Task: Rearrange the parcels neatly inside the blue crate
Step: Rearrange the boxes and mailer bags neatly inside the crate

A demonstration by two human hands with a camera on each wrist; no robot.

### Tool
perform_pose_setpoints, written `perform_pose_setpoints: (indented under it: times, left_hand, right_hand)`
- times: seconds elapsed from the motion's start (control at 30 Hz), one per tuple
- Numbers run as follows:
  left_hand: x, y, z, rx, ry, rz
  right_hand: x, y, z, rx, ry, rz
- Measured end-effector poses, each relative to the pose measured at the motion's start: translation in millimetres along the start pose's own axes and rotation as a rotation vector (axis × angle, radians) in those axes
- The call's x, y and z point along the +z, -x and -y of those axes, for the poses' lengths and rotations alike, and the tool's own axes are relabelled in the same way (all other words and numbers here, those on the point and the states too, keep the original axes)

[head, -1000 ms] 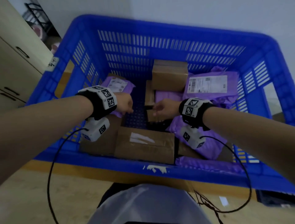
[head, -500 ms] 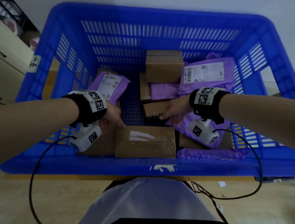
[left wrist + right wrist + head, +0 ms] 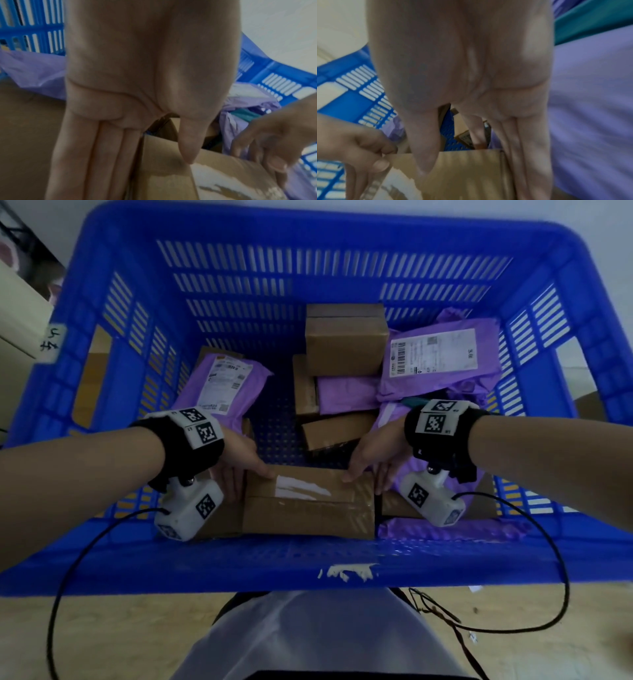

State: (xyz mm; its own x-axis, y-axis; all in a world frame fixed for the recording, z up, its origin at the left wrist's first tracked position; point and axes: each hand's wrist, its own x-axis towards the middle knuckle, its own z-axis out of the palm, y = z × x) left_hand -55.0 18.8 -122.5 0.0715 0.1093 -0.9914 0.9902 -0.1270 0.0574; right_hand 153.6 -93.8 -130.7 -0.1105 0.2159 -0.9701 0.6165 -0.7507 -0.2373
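Note:
The blue crate [image 3: 308, 570] holds brown boxes and purple mailers. A brown cardboard box [image 3: 308, 501] with a torn white label lies against the near wall. My left hand [image 3: 246, 474] grips its left end, thumb on top and fingers down the side. My right hand [image 3: 366, 474] grips its right end the same way. In the left wrist view the left hand [image 3: 140, 169] straddles the box [image 3: 223, 182] edge. The right wrist view shows the right hand [image 3: 471, 178] over the box [image 3: 462, 162].
A labelled purple mailer [image 3: 222, 385] lies at the left, another [image 3: 438, 361] at the back right. A taller brown box [image 3: 346, 344] stands at the back, small boxes [image 3: 335, 433] in the middle. Another brown box [image 3: 219, 518] and a purple mailer [image 3: 445, 530] flank the held box.
Both hands drew back from the middle of the crate to the near cardboard box and took hold of its two ends. The view dropped closer over the crate.

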Motion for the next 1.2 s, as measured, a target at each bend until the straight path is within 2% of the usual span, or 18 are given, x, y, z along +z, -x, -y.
perform_pose_setpoints:
  times: [0.17,0.37,0.57,0.73,0.9,1.03,1.2]
  left_hand:
    - [-9.2,13.1,-1.1,0.085,0.126,-0.068]
    - [-17.7,41.3,-4.1,0.119,0.157,-0.131]
    - [-32.8,77.8,-10.4,0.152,0.115,-0.214]
    - [-47.1,98.8,-10.1,0.184,0.133,-0.306]
    - [-66.8,121.1,-8.6,0.280,0.175,-0.435]
    - [-74.3,136.5,-6.2,0.280,0.183,-0.406]
    - [-76.4,141.0,1.9,0.382,0.252,-0.456]
  right_hand:
    - [-6.3,10.5,-3.1,-0.025,-0.083,-0.007]
    - [-18.7,41.9,5.0,-0.068,-0.132,0.001]
    - [-26.0,69.5,16.3,-0.165,-0.045,-0.135]
    - [-38.1,93.6,25.6,-0.209,-0.086,-0.258]
    - [-45.8,114.0,36.7,-0.264,-0.108,-0.356]
    - [-47.4,121.3,46.8,-0.301,-0.131,-0.426]
    - [-44.0,122.5,51.8,-0.324,-0.208,-0.516]
